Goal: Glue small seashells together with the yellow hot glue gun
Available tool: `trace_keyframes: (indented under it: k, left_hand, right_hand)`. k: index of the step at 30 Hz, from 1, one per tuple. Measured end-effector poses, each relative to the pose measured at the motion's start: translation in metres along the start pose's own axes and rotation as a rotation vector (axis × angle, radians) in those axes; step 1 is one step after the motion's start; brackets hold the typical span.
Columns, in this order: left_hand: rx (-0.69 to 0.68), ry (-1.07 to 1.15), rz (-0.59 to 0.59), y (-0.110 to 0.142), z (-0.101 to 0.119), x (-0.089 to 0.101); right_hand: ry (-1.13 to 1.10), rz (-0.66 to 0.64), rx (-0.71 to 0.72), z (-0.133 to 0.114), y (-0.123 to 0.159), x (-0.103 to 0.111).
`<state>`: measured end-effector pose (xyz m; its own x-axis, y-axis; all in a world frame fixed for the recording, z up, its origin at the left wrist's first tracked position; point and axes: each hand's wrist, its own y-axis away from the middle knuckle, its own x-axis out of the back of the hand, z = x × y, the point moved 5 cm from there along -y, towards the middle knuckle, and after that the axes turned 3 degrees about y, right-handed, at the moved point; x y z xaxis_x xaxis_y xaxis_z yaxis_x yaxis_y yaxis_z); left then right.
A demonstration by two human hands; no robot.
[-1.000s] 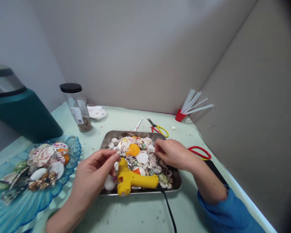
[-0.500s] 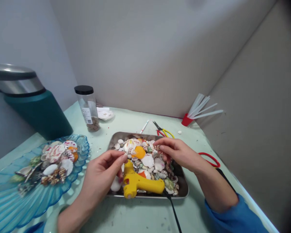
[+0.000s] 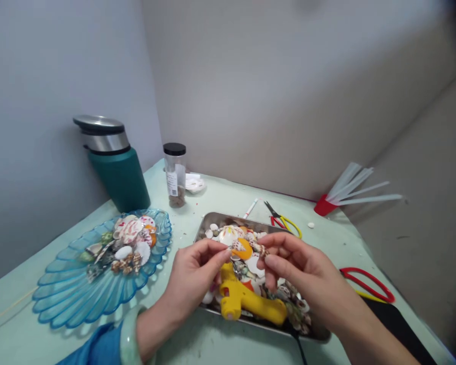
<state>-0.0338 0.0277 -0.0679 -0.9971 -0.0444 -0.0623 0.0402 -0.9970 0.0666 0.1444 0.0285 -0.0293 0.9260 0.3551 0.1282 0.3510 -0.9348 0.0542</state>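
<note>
My left hand (image 3: 197,268) pinches a small white spotted seashell (image 3: 238,246) between thumb and fingertips. In my right hand (image 3: 298,263), closed at the fingertips, is a brown-and-white spiral seashell (image 3: 261,249). Both shells are held close together above a metal tray (image 3: 321,335) heaped with mixed shells. Across the tray's near side lies a yellow hot glue gun (image 3: 251,301), its black cord running toward me. An orange scallop shell (image 3: 246,250) shows between my hands. Part of the shell pile is hidden behind my right hand.
At left, a blue scalloped dish (image 3: 72,294) holds more shells. Behind it stand a teal bottle (image 3: 119,177) and a black-lidded jar (image 3: 175,177). Past the tray lie a marker (image 3: 251,208) and pliers (image 3: 283,220). A red cup (image 3: 326,205) holds glue sticks; red-handled scissors (image 3: 368,284) lie at right.
My right hand has lifted from the shell pile with the spiral shell and come nearer my left. The view has turned left, so the surroundings appear shifted right.
</note>
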Motion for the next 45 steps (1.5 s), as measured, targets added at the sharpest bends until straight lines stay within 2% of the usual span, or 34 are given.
trace_keyframes:
  k: [3,7,10,16,27,35,45]
  left_hand:
    - [-0.017,-0.003,-0.012,0.0,-0.001,0.0]
    - [-0.039,-0.018,-0.026,0.0,-0.002,0.0]
    - [-0.026,0.016,-0.049,0.001,-0.002,-0.002]
    - [-0.01,0.023,-0.079,0.004,0.001,-0.003]
    - [0.112,0.168,-0.163,0.003,-0.003,-0.008]
    - [0.161,0.24,-0.207,0.004,-0.004,-0.012]
    - [0.241,0.246,-0.182,0.006,-0.007,-0.011]
  right_hand:
    - [0.249,0.115,0.149,-0.011,0.008,-0.006]
    - [0.652,0.269,0.564,-0.029,0.02,-0.018]
    - [0.786,0.285,0.726,-0.029,0.022,-0.027]
    - [0.888,0.353,0.775,-0.021,0.021,-0.032]
    - [1.052,0.438,0.857,-0.018,0.024,-0.035]
    - [1.061,0.449,0.876,-0.018,0.024,-0.035]
    - [1.068,0.466,0.885,-0.018,0.026,-0.035]
